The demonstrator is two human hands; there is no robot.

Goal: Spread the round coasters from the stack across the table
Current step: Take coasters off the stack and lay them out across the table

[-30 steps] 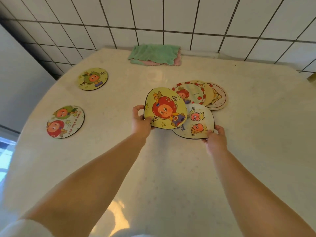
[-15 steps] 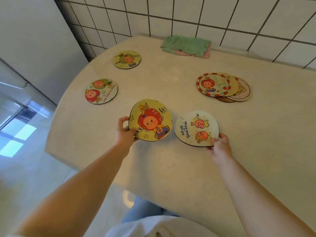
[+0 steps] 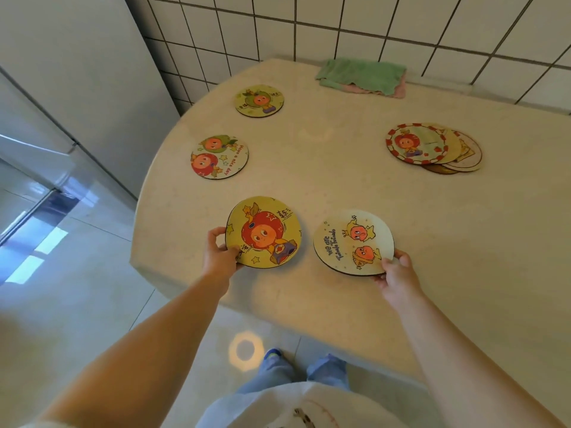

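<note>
Left grip (image 3: 221,253) pinched the yellow round cartoon coaster (image 3: 263,232); right grip (image 3: 397,273) pinched the cream round coaster (image 3: 353,242). Both had come from the fanned stack (image 3: 432,148) to the beige surface (image 3: 340,186) (two more laid), well apart from it.

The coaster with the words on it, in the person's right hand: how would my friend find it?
Start at the table's near edge. The right hand pinches a cream coaster there, beside the yellow coaster in the left hand. Only it shows two small orange faces and "we are".
</note>
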